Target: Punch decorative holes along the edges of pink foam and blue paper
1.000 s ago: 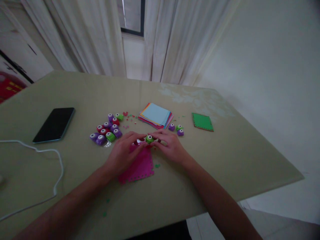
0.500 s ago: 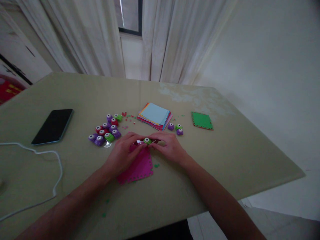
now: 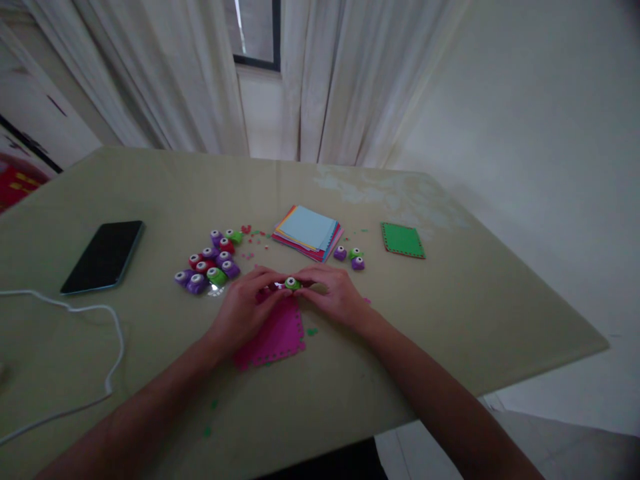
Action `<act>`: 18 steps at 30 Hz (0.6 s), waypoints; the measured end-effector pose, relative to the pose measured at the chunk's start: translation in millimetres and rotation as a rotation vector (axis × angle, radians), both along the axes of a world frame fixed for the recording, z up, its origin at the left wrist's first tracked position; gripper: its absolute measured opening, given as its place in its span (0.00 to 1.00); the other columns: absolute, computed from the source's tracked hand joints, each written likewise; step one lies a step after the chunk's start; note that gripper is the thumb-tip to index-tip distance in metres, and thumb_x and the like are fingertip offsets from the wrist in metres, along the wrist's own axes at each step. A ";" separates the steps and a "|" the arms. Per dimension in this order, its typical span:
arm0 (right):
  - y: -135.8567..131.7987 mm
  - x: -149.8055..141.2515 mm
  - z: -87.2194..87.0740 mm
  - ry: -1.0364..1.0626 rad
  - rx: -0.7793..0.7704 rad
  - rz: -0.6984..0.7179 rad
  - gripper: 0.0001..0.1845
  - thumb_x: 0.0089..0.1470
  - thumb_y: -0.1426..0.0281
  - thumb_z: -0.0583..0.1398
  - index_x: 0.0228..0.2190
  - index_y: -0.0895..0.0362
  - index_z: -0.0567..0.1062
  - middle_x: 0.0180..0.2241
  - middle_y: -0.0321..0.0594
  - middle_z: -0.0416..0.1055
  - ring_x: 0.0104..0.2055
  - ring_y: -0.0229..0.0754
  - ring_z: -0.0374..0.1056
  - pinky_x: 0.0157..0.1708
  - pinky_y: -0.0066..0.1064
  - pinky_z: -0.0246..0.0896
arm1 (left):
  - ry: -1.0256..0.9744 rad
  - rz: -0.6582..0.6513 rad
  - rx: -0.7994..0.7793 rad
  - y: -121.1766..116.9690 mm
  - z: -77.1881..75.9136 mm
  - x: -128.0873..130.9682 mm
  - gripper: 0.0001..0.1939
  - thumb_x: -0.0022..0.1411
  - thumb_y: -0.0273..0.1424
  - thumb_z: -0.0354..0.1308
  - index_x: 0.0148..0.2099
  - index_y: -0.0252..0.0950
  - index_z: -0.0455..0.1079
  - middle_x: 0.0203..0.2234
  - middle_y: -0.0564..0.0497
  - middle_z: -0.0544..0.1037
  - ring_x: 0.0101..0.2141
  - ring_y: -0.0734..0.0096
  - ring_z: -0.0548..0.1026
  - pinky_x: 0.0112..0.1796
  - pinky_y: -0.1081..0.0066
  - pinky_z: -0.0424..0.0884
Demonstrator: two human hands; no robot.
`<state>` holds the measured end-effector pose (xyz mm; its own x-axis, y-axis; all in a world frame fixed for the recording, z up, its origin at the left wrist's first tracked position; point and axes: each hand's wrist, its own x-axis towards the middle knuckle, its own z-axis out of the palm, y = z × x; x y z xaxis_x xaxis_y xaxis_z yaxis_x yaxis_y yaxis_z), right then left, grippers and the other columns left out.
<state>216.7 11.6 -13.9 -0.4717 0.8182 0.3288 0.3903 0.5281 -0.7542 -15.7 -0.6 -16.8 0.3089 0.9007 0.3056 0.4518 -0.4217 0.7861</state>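
A small green craft paper punch [image 3: 292, 284] with a round white top is pinched between my two hands. My left hand [image 3: 245, 303] is closed with its fingertips on the punch's left side. From the right, my right hand [image 3: 336, 293] grips the same punch, fingers curled and thumb against its near side. A pink paper square [image 3: 275, 337] lies beneath my left hand, and its far edge reaches up to the punch. Small cut-outs run along its right and near edges. My fingers hide how the paper's far edge sits at the punch.
Several purple, red and green punches [image 3: 197, 283] cluster at left, with three more [image 3: 357, 263] right of a coloured paper stack [image 3: 310, 228]. A green square [image 3: 403, 240] lies farther right. A tablet [image 3: 104, 257] and white cable [image 3: 117, 327] occupy the left. Paper bits [image 3: 312, 331] are scattered about.
The camera view has shifted slightly. Both hands stay at the green punch; the right one's fingers have closed in a little. Pink bits now show beside the right wrist.
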 end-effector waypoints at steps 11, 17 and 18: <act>-0.1 -0.6 -0.4 -0.009 0.024 -0.001 0.12 0.67 0.65 0.68 0.50 0.53 0.85 0.47 0.44 0.84 0.47 0.46 0.80 0.53 0.37 0.72 | -0.035 0.003 -0.003 -1.4 -3.5 0.1 0.09 0.71 0.35 0.65 0.49 0.40 0.83 0.42 0.48 0.82 0.41 0.61 0.80 0.42 0.64 0.76; 0.0 -1.8 -1.8 0.043 0.056 0.001 0.11 0.66 0.66 0.68 0.49 0.54 0.85 0.47 0.45 0.84 0.48 0.46 0.80 0.53 0.36 0.72 | -0.043 0.012 -0.013 -0.7 -4.1 -0.3 0.09 0.70 0.35 0.66 0.48 0.39 0.84 0.42 0.48 0.83 0.41 0.61 0.81 0.42 0.64 0.75; -0.1 -2.0 -2.0 0.050 0.065 -0.002 0.11 0.66 0.66 0.68 0.49 0.55 0.85 0.47 0.45 0.85 0.48 0.46 0.80 0.53 0.36 0.72 | -0.046 0.012 -0.015 -0.5 -4.2 -0.3 0.09 0.70 0.35 0.66 0.48 0.39 0.84 0.42 0.48 0.83 0.41 0.61 0.81 0.42 0.65 0.75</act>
<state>214.8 11.5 -15.9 -0.4521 0.7953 0.4040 0.3540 0.5756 -0.7371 -16.0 -1.1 -21.0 0.2843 0.9088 0.3054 0.4196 -0.4043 0.8127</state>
